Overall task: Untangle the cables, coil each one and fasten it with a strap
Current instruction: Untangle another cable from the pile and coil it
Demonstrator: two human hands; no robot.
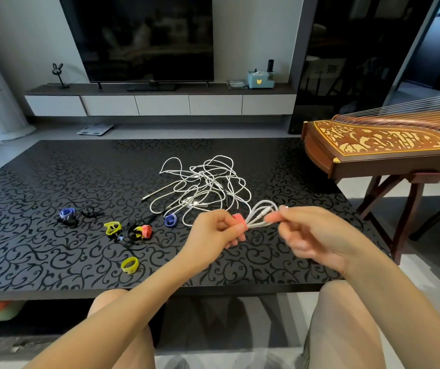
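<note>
My left hand [219,230] grips a small white coil [256,213], right where a pink strap [239,219] goes round it. My right hand [312,233] pinches the strap's loose end, which looks blurry. Both are up over the counter [40,182]. Just past my hands lies the tangle [203,185] of white cables. Other straps [129,265] lie left of my left hand.

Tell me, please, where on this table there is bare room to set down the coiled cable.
The table is bare at its far left, past the leftmost blue strap, and along the far edge behind the cable tangle. The right side, between tangle and zither, is free too. It is crowded among the loose straps and the tangle.
</note>
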